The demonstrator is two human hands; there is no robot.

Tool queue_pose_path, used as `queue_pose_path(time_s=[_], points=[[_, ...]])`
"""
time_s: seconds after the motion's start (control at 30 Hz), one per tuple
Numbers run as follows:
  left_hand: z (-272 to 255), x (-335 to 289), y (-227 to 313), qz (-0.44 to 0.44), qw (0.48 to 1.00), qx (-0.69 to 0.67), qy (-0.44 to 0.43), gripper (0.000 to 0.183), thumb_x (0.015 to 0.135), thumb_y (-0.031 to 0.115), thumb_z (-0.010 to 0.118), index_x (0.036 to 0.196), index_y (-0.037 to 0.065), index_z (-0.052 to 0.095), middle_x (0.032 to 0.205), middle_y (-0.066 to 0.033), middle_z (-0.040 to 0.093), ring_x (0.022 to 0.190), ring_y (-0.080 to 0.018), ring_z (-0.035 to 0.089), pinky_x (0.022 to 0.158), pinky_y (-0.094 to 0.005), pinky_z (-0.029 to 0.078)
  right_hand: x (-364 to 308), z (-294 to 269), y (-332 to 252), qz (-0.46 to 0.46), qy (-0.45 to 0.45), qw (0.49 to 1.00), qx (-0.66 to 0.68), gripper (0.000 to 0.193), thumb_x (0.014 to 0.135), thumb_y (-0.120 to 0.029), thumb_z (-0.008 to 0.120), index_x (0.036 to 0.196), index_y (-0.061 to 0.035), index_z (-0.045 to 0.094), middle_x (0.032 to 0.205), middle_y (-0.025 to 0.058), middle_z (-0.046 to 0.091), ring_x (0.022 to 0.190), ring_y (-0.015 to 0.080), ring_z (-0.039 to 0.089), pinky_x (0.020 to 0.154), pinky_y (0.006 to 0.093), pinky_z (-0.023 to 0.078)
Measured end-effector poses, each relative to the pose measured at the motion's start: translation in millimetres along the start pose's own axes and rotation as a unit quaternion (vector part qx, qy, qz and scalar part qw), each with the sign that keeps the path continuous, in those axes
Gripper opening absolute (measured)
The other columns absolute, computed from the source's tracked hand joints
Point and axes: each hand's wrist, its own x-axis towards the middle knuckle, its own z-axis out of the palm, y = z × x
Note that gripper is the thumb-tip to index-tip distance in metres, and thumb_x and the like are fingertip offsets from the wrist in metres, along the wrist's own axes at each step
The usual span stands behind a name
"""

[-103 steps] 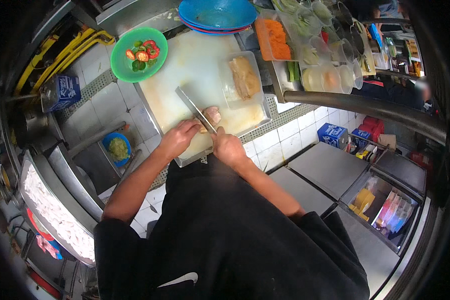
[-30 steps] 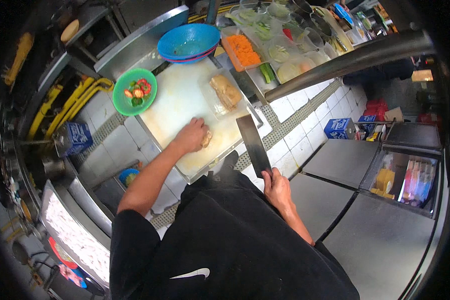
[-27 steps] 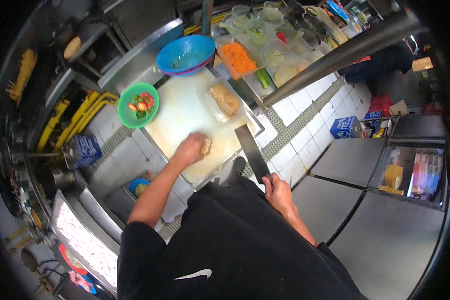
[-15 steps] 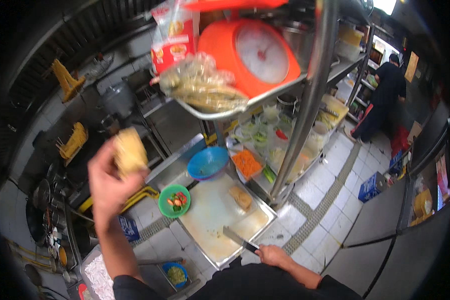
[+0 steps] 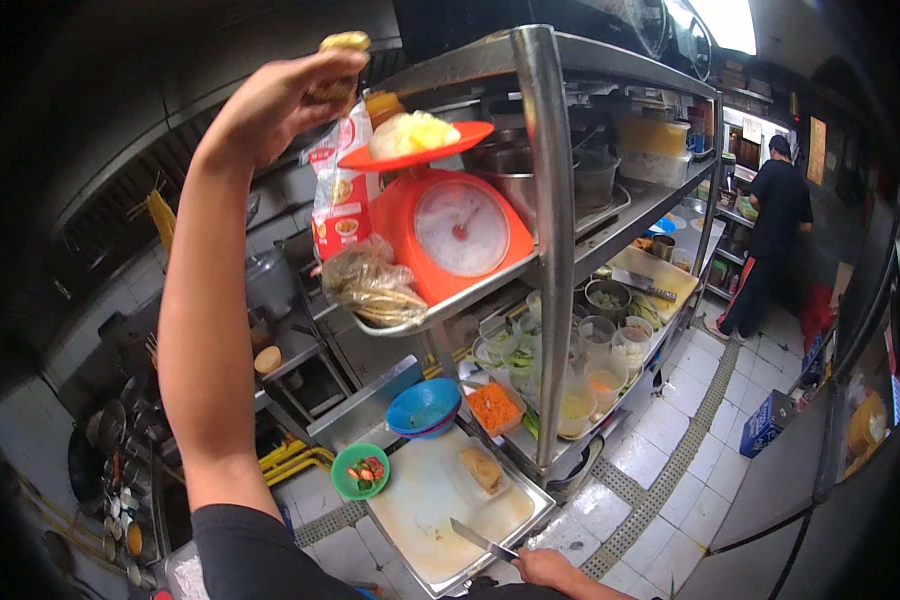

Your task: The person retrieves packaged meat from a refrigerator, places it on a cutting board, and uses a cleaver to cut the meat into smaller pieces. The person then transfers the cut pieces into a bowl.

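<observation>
My left hand [image 5: 295, 100] is raised high, its fingers closed round a pale yellow block [image 5: 345, 42], partly hidden by the hand. It is beside the orange dish of a kitchen scale [image 5: 425, 225], on which whitish-yellow lumps [image 5: 415, 135] sit. My right hand [image 5: 548, 568] grips the handle of a kitchen knife [image 5: 480, 537], its blade lying low over the near part of a pale cutting board [image 5: 420, 500] in a metal tray. A tan lump [image 5: 482, 468] lies at the board's far right. By its far left edge stands a green bowl [image 5: 345, 485] with red and green cut pieces.
A steel shelf post [image 5: 545, 250] rises right of the scale. Stacked blue bowls [image 5: 423, 407], a tub of shredded orange food [image 5: 494, 407] and several clear cups stand beyond the board. A red-and-white packet [image 5: 342, 195] and a plastic bag [image 5: 372, 285] flank the scale. Another person [image 5: 775, 225] stands far right.
My left hand has gone up and forward with the yellow block, to beside the scale's dish. The view has tilted upward, showing more shelf. My right hand still holds the knife over the board.
</observation>
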Motion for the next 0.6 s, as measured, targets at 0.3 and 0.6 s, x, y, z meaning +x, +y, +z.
queue_pose_path(time_s=[0.3, 0.6], points=[[-30, -114, -30, -0.035, 0.989, -0.118, 0.082, 0.029, 0.090, 0.029, 0.071, 0.103, 0.004, 0.066, 0.093, -0.0022, 0.066, 0.086, -0.0102, 0.063, 0.082, -0.0266, 0.051, 107, 65, 7, -0.129, 0.071, 0.972, -0.181, 0.044, 0.099, -0.037, 0.048, 0.133, -0.0100, 0.051, 0.102, 0.0205, 0.063, 0.089, 0.0393, 0.066, 0.074, 0.0505, 0.054], [-11, -336, -121, -0.186, 0.947, -0.124, 0.231, 0.033, 0.080, 0.010, 0.078, 0.110, 0.003, 0.067, 0.094, 0.0006, 0.067, 0.081, -0.0082, 0.062, 0.075, -0.0253, 0.052, 98, -59, -89, -0.128, 0.004, 0.985, -0.116, 0.048, 0.088, -0.043, 0.067, 0.116, -0.0042, 0.070, 0.117, 0.0220, 0.064, 0.106, 0.0377, 0.064, 0.090, 0.0468, 0.052]])
